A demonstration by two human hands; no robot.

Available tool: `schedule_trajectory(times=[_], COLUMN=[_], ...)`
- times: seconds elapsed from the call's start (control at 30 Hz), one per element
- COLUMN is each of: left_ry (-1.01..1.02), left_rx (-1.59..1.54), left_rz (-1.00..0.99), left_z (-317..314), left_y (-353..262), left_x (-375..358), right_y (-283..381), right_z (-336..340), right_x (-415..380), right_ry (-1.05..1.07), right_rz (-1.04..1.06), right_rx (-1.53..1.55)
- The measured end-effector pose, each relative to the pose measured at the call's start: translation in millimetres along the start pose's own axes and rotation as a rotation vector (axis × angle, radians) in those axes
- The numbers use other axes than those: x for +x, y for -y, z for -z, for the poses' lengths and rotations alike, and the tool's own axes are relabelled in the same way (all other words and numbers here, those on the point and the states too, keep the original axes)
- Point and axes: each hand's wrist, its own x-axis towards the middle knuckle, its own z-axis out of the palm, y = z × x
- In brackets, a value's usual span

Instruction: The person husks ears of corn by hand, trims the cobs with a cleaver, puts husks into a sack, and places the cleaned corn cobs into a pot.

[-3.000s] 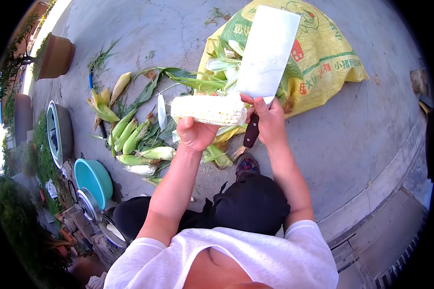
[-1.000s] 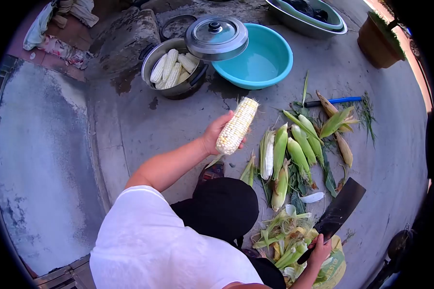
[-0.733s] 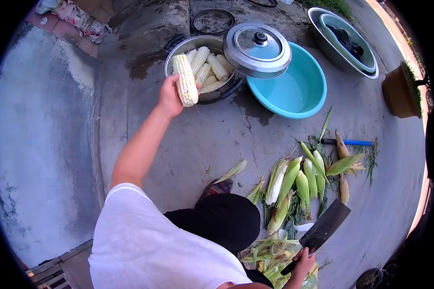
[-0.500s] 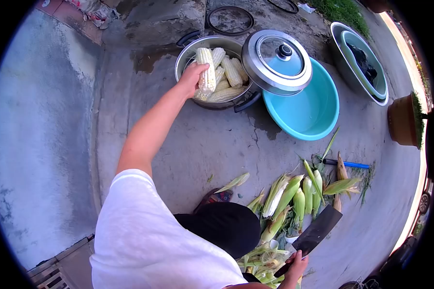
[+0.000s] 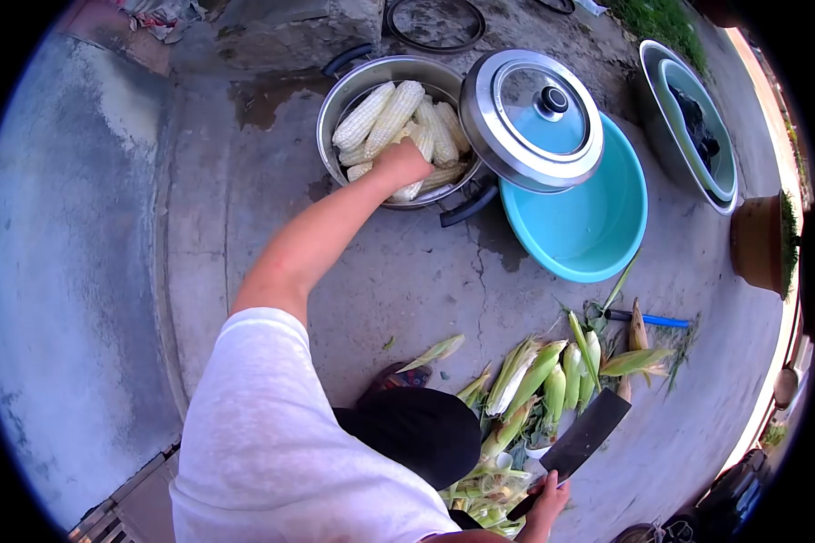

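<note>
My left hand (image 5: 404, 166) reaches into the metal pot (image 5: 328, 136), its fingers closed against a peeled corn cob (image 5: 414, 187) in the lower part of the pile. Several other pale cobs (image 5: 395, 118) lie around and above it in the pot. At the bottom, my right hand (image 5: 549, 496) is wrapped round the handle of a cleaver (image 5: 589, 434), whose dark wide blade points up and right. Beside the blade lie corn ears in green husks (image 5: 539, 376) on the ground.
A glass lid (image 5: 532, 118) rests across the edge of a turquoise basin (image 5: 580, 231), right of the pot. Farther right stand nested basins (image 5: 688, 127) and a plant pot (image 5: 759, 244). Loose husks (image 5: 489, 498) and a blue-handled tool (image 5: 666, 320) are on the concrete.
My left hand has moved right and down into the pot. The cob it held upright is no longer in that position; two cobs now lie slanted at the upper left.
</note>
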Motion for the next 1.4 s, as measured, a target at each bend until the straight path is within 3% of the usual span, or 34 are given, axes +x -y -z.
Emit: schedule_trajectory(times=[0.07, 0.17, 0.3, 0.37, 0.4, 0.47, 0.5, 0.53, 0.6, 0.63, 0.83, 0.9, 0.93, 1.0, 1.03, 1.2, 1.23, 1.3, 1.4], left_ry=[-0.079, -0.031, -0.123, 0.001, 0.006, -0.205, -0.145, -0.151, -0.100, -0.103, -0.149, -0.290, -0.289, -0.554, -0.551, -0.422, -0.422, -0.351, -0.394], left_rx=[0.048, 0.060, 0.154, -0.133, -0.134, -0.538, -0.760, -0.764, -1.199, -1.204, -1.022, -0.680, -0.678, -0.296, -0.295, 0.286, 0.286, 0.374, 0.508], left_rz=[0.047, 0.067, 0.012, 0.073, 0.075, -0.072, -0.081, -0.078, 0.024, 0.024, 0.063, 0.051, 0.050, -0.201, -0.199, -0.492, -0.493, -0.751, -0.815], left_z=[-5.4, 3.5, 2.3, 19.8, 15.2, 2.3, -0.8, -1.3, -6.3, -10.2, -28.0, -27.6, -25.1, -23.3, -24.1, -23.7, -25.8, -31.8, -31.3], left_y=[-4.3, -12.8, -4.3, -3.2, -0.2, 14.9, 15.7, 9.3, -7.2, -11.8, -18.8, -21.2, -23.4, -24.4, -22.4, -19.9, -19.0, -14.1, -3.8], left_x=[-3.1, -9.1, -4.4, -1.2, 5.2, 23.3, 35.4, 42.3, 55.4, 67.5, 98.6, 81.3, 71.1, 56.4, 56.9, 43.0, 39.5, 33.6, 29.5], right_y=[-3.0, -4.6, -10.1, -12.6, -13.1, -14.1, -14.3, -14.4, -14.7, -14.0, -14.1, -18.2, -19.2, -21.3, -21.1, -24.9, -24.9, -25.3, -22.0], right_z=[-0.5, -1.5, 0.2, 3.0, 4.3, 5.1, 3.9, 2.3, -0.2, -1.4, -0.9, 0.5, -1.0, -3.8, -5.1, -4.5, -4.7, -5.0, -9.7], right_x=[2.4, 3.0, 3.4, 1.2, -0.2, -2.2, -1.6, -1.0, -0.4, -0.1, -5.3, -6.0, -5.8, -6.4, -6.8, -7.1, -7.0, -7.6, -7.8], right_ry=[-0.002, 0.004, -0.011, -0.010, 0.001, -0.009, -0.021, -0.017, -0.030, -0.027, -0.026, -0.015, -0.015, -0.035, -0.035, -0.041, -0.042, -0.058, -0.048], right_rz=[-0.002, 0.009, 0.018, 0.017, 0.015, 0.007, 0.002, 0.007, -0.018, -0.019, 0.003, 0.009, 0.007, -0.042, -0.045, -0.043, -0.043, -0.048, -0.054], right_rx=[-0.005, -0.008, -0.012, 0.003, 0.015, -0.008, -0.024, -0.027, 0.022, 0.024, -0.041, -0.066, -0.064, -0.015, -0.018, -0.002, -0.001, -0.016, -0.018])
